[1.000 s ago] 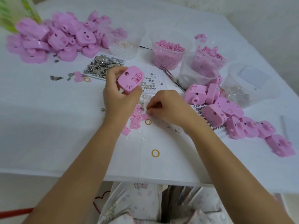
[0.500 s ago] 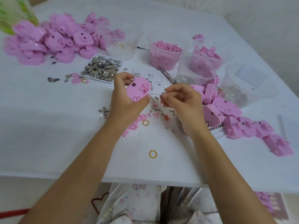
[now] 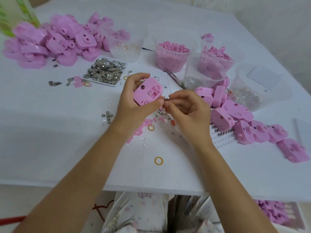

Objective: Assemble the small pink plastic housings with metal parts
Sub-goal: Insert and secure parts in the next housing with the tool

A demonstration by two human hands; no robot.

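**Workpiece position.** The pink housing is held clear of the tabletop, near the middle of the view. Its recessed face is tilted up toward the camera.

**Left hand.** The left hand grips the housing. Its fingers curl over the far upper edge, and the thumb presses against the near lower edge. The housing sits between them, with its right end exposed.

**Right hand.** The right hand pinches a small dark metal part between the thumb and fingertips; the other fingers are loosely curled. The part is just beside the lower right corner of the housing, close to the left thumb tip. Contact between part and housing cannot be determined.

**Surrounding stock.**
- A heap of metal pieces lies beyond the left hand.
- A pile of housings lies at far left.
- A row of housings lies to the right of the right hand.
- A clear cup of pink pellets stands behind the hands.
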